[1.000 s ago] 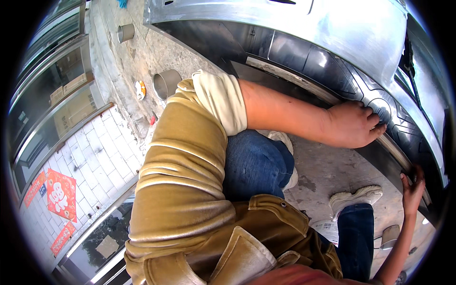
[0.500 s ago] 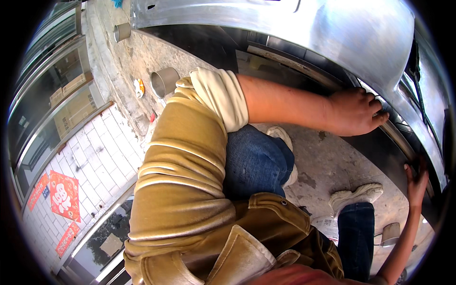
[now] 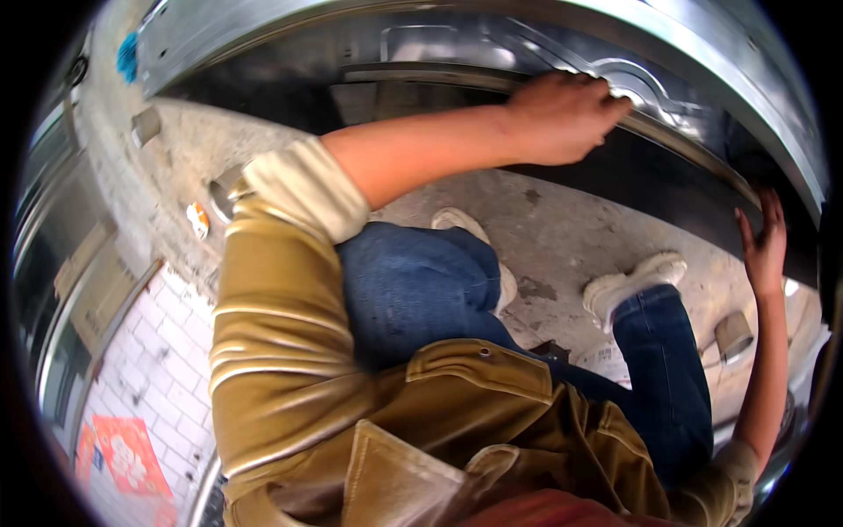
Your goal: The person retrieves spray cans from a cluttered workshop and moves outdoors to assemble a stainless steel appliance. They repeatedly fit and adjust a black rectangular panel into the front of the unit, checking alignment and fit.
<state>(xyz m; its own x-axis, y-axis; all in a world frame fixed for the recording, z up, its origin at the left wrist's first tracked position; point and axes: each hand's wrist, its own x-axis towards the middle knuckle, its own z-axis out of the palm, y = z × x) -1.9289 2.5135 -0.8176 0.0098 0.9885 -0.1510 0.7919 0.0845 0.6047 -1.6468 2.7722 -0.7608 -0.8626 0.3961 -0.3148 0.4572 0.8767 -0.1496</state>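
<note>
A small orange-and-white scrap [image 3: 198, 220] lies on the concrete ground [image 3: 562, 228] at far left. The left hand [image 3: 562, 119] curls over the lower edge of a large embossed metal door panel [image 3: 544, 44] that spans the top of the view, fingers folded onto it. Below sit blue-jeaned knees and white shoes [image 3: 632, 281]. At far right, the right hand [image 3: 766, 241] presses against the panel's edge, seemingly with fingers spread flat.

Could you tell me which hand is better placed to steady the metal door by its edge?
Probably the right hand: its open palm presses against the metal door's edge, while the left hand lies farther in, on the raised moulding.
</note>
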